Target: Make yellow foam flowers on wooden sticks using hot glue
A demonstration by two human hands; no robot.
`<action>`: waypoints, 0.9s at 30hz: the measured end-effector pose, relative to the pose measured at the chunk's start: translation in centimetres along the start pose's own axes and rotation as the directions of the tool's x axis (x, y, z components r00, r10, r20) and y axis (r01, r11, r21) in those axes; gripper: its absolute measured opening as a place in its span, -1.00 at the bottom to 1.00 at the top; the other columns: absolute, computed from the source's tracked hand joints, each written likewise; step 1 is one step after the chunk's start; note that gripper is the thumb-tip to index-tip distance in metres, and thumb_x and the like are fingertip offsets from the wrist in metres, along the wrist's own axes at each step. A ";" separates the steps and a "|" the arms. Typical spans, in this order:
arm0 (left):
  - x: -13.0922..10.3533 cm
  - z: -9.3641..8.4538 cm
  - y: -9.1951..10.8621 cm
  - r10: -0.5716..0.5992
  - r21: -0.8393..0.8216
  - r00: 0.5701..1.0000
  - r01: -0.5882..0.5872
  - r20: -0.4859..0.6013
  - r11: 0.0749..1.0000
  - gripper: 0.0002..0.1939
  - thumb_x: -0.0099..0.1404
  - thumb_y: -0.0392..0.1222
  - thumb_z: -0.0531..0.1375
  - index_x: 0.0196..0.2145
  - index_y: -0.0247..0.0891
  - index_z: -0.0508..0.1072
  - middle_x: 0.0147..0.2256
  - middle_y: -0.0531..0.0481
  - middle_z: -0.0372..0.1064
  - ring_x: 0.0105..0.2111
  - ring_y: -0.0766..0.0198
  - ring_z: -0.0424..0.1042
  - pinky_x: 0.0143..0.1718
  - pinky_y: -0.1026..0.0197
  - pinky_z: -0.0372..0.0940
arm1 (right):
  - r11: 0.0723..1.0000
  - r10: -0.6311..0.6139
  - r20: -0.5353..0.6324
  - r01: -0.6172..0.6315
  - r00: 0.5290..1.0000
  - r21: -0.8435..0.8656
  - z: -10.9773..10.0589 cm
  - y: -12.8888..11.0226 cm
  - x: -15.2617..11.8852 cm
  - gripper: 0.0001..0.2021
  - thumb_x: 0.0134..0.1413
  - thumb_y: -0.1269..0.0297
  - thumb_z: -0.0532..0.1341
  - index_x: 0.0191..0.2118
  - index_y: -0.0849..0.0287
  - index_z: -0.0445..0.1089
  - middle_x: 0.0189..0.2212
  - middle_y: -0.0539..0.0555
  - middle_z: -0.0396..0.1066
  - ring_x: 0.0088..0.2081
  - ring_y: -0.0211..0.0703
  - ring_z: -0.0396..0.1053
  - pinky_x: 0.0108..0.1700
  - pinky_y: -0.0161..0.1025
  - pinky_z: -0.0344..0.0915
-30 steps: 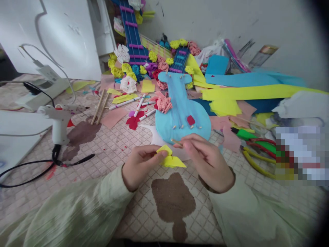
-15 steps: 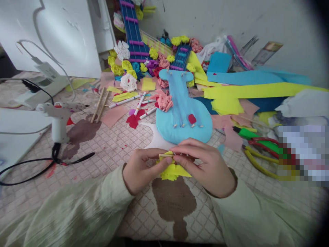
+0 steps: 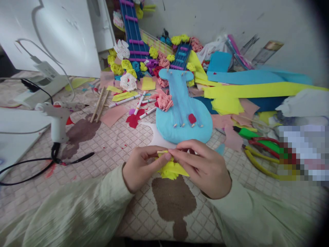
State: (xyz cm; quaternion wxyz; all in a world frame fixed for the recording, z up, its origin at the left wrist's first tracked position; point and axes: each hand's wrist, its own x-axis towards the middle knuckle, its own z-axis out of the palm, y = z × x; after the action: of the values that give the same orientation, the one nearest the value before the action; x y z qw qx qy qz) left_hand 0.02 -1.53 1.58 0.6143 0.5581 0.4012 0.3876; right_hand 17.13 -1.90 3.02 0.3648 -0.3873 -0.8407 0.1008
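Note:
Yellow crepe paper (image 3: 171, 170) with ruffled folds hangs between my two hands, above the quilted cloth. A thin wooden stick (image 3: 161, 151) lies along its upper edge. My left hand (image 3: 144, 165) pinches the paper and stick between thumb and fingers. From the other side, my right hand (image 3: 205, 166) has its fingers closed on the paper near the stick's end; its fingertips partly hide the stick. Just beyond my hands lies a light blue guitar shape (image 3: 183, 109) with strings, a red patch and a pink paper flower (image 3: 164, 101) at its left edge.
A white glue gun (image 3: 59, 121) with a black cable stands at the left. Wooden sticks (image 3: 100, 104) and markers (image 3: 140, 103) lie behind my left hand. Scissors (image 3: 262, 161) are at the right. Paper flowers (image 3: 125, 67), yellow strips (image 3: 257, 90) and dark blue guitars fill the back.
My right hand has shifted slightly left, its fingers now covering more of the stick's right end. The paper and stick have moved a little left and up.

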 end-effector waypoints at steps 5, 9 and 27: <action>-0.2 -0.2 -0.2 0.047 0.162 0.999 -0.047 0.004 0.986 -0.76 0.19 -0.19 0.12 -0.23 -0.32 0.48 -0.37 -0.08 0.49 -0.40 0.29 0.45 -0.40 0.31 0.36 | 0.978 0.143 0.027 -0.146 0.989 0.151 0.0 -0.1 0.0 -0.81 0.04 0.44 0.10 -0.24 0.17 0.42 -0.34 0.07 0.40 -0.34 -0.26 0.36 -0.33 -0.31 0.34; -0.2 -0.2 0.0 0.165 0.364 0.986 -0.164 0.027 0.917 -0.79 0.19 -0.22 0.10 -0.28 -0.33 0.49 -0.37 -0.08 0.48 -0.41 0.32 0.42 -0.39 0.34 0.32 | 0.933 0.229 0.104 -0.249 0.968 0.262 -0.1 0.0 0.2 -0.84 0.02 0.38 0.14 -0.28 0.21 0.43 -0.39 0.06 0.41 -0.47 -0.33 0.33 -0.49 -0.37 0.29; -0.2 -0.2 0.2 0.143 0.317 0.986 -0.163 0.085 0.934 -0.78 0.21 -0.24 0.08 -0.25 -0.34 0.46 -0.36 -0.07 0.47 -0.38 0.30 0.40 -0.36 0.31 0.30 | 0.924 0.255 0.065 -0.263 0.965 0.276 -0.3 0.1 0.4 -0.89 -0.03 0.39 0.17 -0.36 0.16 0.45 -0.44 0.02 0.40 -0.54 -0.37 0.28 -0.52 -0.38 0.26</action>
State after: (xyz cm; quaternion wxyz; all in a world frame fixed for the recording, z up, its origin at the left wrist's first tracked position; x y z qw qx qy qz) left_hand -0.26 -1.63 1.77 0.4944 0.6919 0.3958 0.3465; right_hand 17.23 -1.60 3.43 0.3878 -0.4375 -0.7642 0.2724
